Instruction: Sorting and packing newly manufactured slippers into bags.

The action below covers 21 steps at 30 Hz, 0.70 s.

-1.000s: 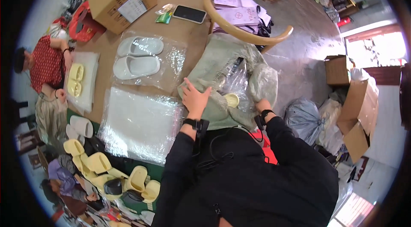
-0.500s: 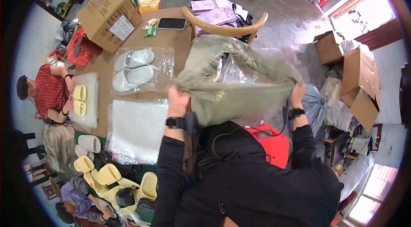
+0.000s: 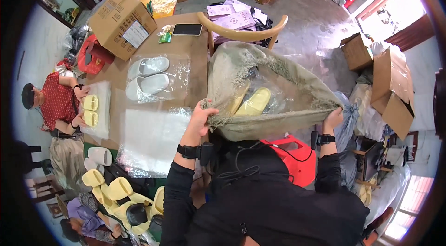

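Note:
A woven grey-green sack (image 3: 278,126) with a frayed rim is stretched wide in front of me. My left hand (image 3: 200,118) is closed on the near-left part of its rim. At the right corner of the mouth, my right hand (image 3: 333,118) grips the same rim. Yellow slippers (image 3: 254,102) lie inside the sack among clear plastic; its bottom is hidden. To the left, a pair of white slippers (image 3: 151,84) rests on a clear bag on the brown table (image 3: 193,74). A stack of clear plastic bags (image 3: 153,137) lies nearer to me, beside my left forearm.
A wooden chair back (image 3: 246,34) curves behind the sack. A phone (image 3: 187,29) and a cardboard box (image 3: 121,25) are on the table. A red plastic stool (image 3: 297,165) is close to my body. One co-worker (image 3: 60,102) handles yellow slippers; another sits lower left near piled slippers.
The sack's mouth has been pulled wider, and the yellow slippers inside now show. My right hand has moved right and down, my left hand slightly right and down.

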Available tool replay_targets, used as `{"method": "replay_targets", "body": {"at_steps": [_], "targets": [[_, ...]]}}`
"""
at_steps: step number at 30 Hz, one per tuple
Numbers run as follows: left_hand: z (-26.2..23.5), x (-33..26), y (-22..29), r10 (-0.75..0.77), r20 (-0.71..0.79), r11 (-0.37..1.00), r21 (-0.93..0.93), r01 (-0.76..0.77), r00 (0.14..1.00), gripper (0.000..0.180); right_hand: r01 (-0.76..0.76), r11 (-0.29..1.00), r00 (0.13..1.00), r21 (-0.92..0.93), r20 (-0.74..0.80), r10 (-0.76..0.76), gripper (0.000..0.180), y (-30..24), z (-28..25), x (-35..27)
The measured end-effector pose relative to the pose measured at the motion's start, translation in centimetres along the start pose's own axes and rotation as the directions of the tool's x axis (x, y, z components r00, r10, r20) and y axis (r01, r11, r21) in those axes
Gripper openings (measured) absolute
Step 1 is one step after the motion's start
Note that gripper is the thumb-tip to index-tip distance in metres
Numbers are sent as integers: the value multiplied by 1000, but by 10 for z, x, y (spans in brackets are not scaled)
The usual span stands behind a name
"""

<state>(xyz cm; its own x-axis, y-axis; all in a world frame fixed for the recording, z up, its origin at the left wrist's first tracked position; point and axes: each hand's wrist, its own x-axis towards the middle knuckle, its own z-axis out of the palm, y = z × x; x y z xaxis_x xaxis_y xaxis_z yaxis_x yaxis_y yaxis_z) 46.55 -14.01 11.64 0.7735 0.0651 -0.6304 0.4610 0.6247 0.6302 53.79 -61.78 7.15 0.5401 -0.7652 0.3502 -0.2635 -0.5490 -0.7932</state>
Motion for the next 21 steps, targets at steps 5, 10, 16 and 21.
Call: {"method": "replay_targets", "body": {"at_steps": [5, 10, 16, 21], "targets": [[-37, 10, -18, 252, -176, 802, 588, -104, 951, 45, 12, 944, 972, -329, 225, 66, 41, -19, 45, 8], [-59, 10, -18, 278, -204, 603, 798, -6, 939, 31, 388, 905, 692, -175, 704, -160, 52, -98, 106, -5], [-54, -9, -34, 455, -363, 741, 661, -120, 814, 27, 504, 575, -175, 645, 728, -663, 63, -305, 184, -179], [-39, -8, -70, 236, -343, 901, 427, -73, 909, 30, 591, 251, -538, 766, 607, -586, 76, -335, 234, -373]]}}
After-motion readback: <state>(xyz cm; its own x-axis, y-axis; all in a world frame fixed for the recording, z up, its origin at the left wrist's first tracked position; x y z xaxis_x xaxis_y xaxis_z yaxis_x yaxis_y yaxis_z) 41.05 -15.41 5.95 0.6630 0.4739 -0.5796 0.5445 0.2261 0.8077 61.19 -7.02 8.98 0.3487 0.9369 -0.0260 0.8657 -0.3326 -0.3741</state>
